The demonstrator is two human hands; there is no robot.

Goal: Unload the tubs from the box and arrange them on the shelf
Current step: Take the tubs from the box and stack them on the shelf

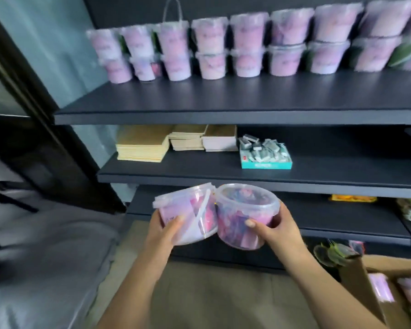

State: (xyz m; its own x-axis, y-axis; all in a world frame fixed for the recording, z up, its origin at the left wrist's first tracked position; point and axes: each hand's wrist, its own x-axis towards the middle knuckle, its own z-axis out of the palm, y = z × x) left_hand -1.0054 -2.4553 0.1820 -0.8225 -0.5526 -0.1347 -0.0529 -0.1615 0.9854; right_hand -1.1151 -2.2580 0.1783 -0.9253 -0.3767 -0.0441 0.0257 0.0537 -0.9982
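Two tubs, one and another, are being held in two hands, sixteen tubs are being displayed in two tiers of eight on the top shelf, and three paper stacks are being kept beside one teal box.

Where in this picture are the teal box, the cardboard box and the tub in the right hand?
Teal box (266, 165), head view, front wall.
Cardboard box (358, 288), head view, raised flap.
Right-hand tub (237, 230), head view, side wall.
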